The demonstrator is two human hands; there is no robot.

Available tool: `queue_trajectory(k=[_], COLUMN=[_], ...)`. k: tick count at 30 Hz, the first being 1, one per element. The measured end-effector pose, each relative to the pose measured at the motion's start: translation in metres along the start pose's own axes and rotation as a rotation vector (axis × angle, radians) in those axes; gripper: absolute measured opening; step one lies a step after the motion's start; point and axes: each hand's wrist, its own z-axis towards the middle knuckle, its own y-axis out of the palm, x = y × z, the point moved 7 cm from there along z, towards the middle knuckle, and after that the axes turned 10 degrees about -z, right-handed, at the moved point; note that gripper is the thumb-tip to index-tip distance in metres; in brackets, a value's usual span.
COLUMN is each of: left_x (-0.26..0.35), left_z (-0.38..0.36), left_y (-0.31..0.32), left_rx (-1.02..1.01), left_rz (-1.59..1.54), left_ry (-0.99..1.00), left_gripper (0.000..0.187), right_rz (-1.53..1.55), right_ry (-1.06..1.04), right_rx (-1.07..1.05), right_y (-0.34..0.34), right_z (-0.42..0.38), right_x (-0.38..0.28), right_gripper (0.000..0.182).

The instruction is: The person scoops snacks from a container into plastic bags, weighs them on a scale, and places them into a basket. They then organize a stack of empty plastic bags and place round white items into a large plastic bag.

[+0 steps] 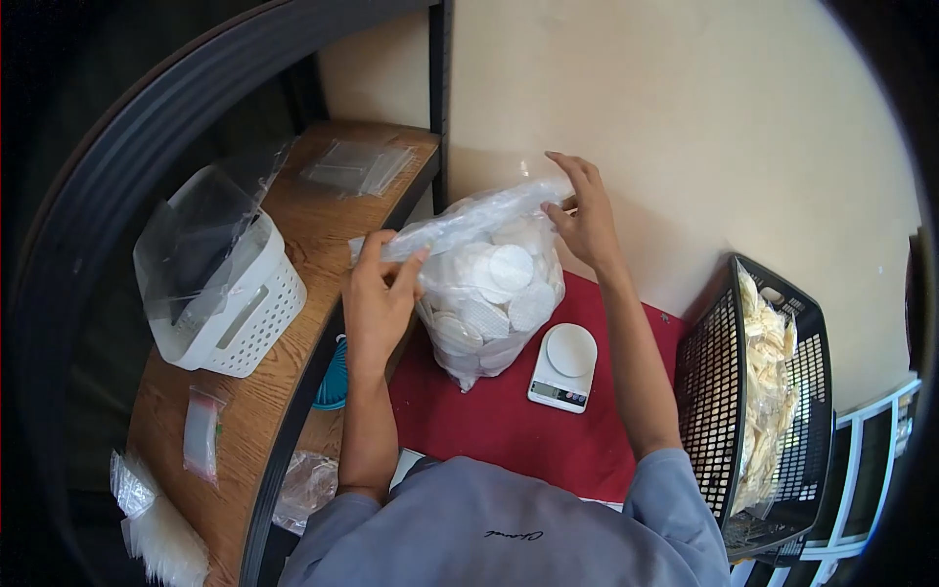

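A large clear plastic bag (479,293) full of round white pads stands on the red surface (460,421). Its top edge is folded over in a thick band. My left hand (377,293) grips the left end of that band, fingers bent around the plastic. At the right end, my right hand (585,220) pinches the band between thumb and fingers. Just right of the bag lies a white digital scale (564,367) with a round plate and nothing on it.
On the wooden shelf (318,230) at left are a white basket (249,318) holding clear plastic sheets, flat clear packets (357,166) and a small packet (203,430). A black crate (709,391) with bagged cream-coloured pieces stands at right. A teal object (333,377) sits below the shelf.
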Motion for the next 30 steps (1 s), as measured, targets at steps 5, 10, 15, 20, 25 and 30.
queue_trajectory(k=[5, 10, 15, 20, 25, 30], left_x=[0.024, 0.059, 0.062, 0.04, 0.068, 0.062], left_z=[0.0, -0.01, 0.022, 0.07, 0.072, 0.085], left_y=[-0.004, -0.006, 0.044, 0.032, 0.021, 0.018], left_rx=[0.07, 0.217, 0.004, -0.058, -0.036, 0.056], left_rz=[-0.014, -0.064, 0.466, 0.432, 0.24, 0.169], left_ry=[0.283, 0.704, 0.639, 0.467, 0.545, 0.538], left_gripper=[0.043, 0.056, 0.055, 0.029, 0.013, 0.019], right_rz=[-0.328, -0.361, -0.382, -0.383, -0.273, -0.395], right_ry=[-0.19, -0.268, -0.307, -0.198, -0.036, -0.368], right_rx=[-0.274, -0.139, -0.314, -0.414, -0.468, -0.281], right_y=[0.024, 0.009, 0.021, 0.016, 0.023, 0.039], right_z=[0.039, 0.067, 0.076, 0.078, 0.081, 0.079], right_x=[0.025, -0.022, -0.031, -0.036, -0.033, -0.035], right_gripper=[0.033, 0.019, 0.013, 0.018, 0.021, 0.015])
